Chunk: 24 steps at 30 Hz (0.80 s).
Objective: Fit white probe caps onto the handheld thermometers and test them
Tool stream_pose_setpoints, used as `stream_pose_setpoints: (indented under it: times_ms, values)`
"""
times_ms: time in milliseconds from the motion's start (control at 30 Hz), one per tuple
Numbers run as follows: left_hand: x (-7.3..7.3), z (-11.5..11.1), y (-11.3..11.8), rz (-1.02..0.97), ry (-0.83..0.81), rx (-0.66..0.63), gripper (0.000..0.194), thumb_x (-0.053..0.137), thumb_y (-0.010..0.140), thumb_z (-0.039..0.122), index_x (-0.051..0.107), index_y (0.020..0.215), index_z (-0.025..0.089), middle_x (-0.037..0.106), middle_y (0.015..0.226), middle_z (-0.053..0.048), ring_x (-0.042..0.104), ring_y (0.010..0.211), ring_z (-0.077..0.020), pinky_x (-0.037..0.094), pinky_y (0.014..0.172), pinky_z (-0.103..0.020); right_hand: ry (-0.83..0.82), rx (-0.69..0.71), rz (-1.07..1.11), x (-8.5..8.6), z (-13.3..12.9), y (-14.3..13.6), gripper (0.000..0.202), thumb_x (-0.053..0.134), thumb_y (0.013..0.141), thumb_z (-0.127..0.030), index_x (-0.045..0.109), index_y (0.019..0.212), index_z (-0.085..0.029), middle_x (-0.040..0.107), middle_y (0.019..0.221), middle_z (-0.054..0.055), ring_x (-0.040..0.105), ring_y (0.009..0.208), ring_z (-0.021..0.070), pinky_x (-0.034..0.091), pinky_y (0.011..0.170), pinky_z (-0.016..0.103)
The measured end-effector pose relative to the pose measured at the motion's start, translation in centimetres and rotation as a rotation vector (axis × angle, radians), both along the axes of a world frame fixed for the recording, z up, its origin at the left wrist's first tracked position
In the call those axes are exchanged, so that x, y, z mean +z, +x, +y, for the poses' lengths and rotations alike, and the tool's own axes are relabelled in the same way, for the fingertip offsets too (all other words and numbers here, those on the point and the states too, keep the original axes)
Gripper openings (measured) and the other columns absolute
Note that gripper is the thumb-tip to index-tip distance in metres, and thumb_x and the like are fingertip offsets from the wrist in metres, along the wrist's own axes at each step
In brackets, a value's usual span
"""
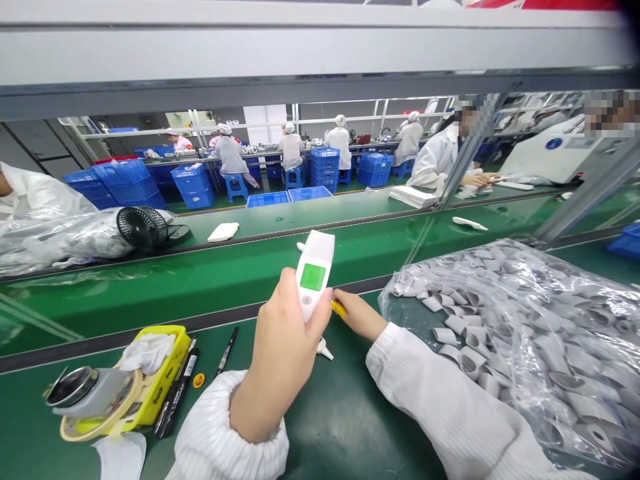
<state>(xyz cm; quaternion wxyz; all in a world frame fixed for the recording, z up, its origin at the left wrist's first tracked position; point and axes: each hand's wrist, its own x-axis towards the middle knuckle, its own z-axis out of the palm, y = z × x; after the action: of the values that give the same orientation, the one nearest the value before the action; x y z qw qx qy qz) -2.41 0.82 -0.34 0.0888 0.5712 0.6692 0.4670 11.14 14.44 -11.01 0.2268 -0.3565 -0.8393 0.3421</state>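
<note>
My left hand (283, 343) is closed round a white infrared thermometer (317, 260), raised over the table's far side with its lit green screen facing me. Just right of it, my right hand (361, 315) pinches a small yellow object (339, 309); its kind is hidden by the fingers and the thermometer. Behind the left hand a white pointed piece (325, 349) lies on the green table, partly covered. To the right spreads a clear plastic bag (530, 320) with many grey-white curved tube-like parts, some spilling from its mouth.
At left stand a yellow basket (167, 387) with a cloth, a metal-topped bottle (95, 387), black markers (177, 393) and an orange cap (199, 381). Beyond runs a green conveyor belt (200, 283). A black fan (143, 228) and a metal post (467, 157) stand behind it; co-workers sit farther off.
</note>
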Motion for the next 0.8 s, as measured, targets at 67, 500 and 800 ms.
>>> stream_pose_setpoints:
  times_ms: [67, 500, 800]
  values:
    - [0.1, 0.0, 0.0, 0.023, -0.011, 0.012, 0.027, 0.055, 0.089, 0.040, 0.036, 0.077, 0.026, 0.049, 0.062, 0.003, 0.046, 0.050, -0.0172, 0.028, 0.048, -0.025, -0.061, -0.026, 0.126, 1.8, 0.4, 0.1, 0.015, 0.049, 0.092, -0.035, 0.047, 0.084, -0.022, 0.056, 0.063, -0.003, 0.056, 0.056, 0.0135, 0.041, 0.054, 0.025]
    - [-0.1, 0.5, -0.1, -0.539, 0.178, -0.322, 0.033, 0.061, 0.092, 0.039, 0.052, 0.118, 0.020, 0.057, 0.084, 0.000, 0.059, 0.064, -0.0127, 0.049, 0.055, -0.024, -0.062, 0.081, 0.705, 11.2, -4.2, 1.5, 0.019, 0.072, 0.085, -0.038, 0.064, 0.088, -0.020, 0.057, 0.078, -0.001, 0.052, 0.067, 0.0105, 0.042, 0.058, 0.022]
    - [-0.1, 0.8, 0.1, -0.903, 0.184, -0.621, 0.023, 0.043, 0.102, 0.039, 0.052, 0.104, 0.018, 0.067, 0.085, -0.001, 0.067, 0.052, -0.0114, 0.054, 0.042, -0.020, 0.319, 0.102, 0.401, 10.9, -6.1, 1.8, 0.008, 0.053, 0.092, -0.014, 0.056, 0.094, -0.021, 0.065, 0.081, 0.000, 0.059, 0.068, 0.0112, 0.042, 0.060, 0.021]
